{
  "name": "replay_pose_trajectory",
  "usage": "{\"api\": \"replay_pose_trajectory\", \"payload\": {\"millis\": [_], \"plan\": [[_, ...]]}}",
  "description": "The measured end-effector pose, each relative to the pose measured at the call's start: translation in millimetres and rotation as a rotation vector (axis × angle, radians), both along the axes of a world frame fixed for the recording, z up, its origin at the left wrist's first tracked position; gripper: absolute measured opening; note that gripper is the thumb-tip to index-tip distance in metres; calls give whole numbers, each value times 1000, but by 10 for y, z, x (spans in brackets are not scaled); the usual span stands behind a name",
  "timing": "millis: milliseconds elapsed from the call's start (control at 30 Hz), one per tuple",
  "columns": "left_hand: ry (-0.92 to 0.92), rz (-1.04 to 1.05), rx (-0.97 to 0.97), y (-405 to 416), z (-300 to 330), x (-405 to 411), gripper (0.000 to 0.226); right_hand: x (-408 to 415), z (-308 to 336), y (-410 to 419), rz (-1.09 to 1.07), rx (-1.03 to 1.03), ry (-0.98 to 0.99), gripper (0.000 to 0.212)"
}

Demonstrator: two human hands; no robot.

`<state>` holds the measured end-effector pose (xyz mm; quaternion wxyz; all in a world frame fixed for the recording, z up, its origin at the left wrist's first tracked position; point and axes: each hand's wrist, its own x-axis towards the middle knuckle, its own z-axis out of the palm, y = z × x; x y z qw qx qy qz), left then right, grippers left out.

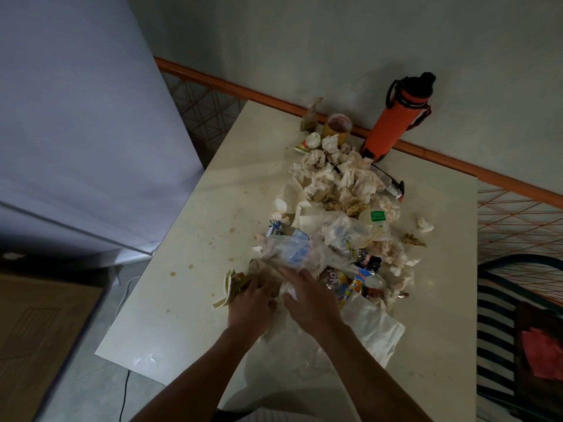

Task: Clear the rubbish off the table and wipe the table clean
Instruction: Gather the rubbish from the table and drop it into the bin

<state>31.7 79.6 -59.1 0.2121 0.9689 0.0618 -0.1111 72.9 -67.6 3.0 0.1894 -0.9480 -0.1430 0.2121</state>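
From the head camera, the pale table point(195, 226) carries a long heap of rubbish point(338, 214) down its middle, from the far edge to the near one. The left strip is bare except for brown stains; an orange bottle point(393, 120) stands at the far edge. The left hand point(253, 303) and right hand point(310, 296) press, fingers half curled, into clear plastic wrapping point(292, 254); I cannot tell if they grip it.

Table point(189, 300) smooth, glossy, stained; crumpled paper tissues point(341, 175) matt; wrappers point(350, 284) shiny plastic; clear bag point(292, 248) glossy film; orange bottle point(393, 123) matt.
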Motion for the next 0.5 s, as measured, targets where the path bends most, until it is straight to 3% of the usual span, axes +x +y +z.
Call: {"api": "replay_pose_trajectory", "payload": {"millis": [233, 500], "plan": [[36, -1, -40, -3, 55, -19, 27, 119, -103, -23, -25, -238, 20, 42], [100, -29, -48, 20, 53, -40, 45, 80, -143, -142, -69, -221, -23, 36]]}}
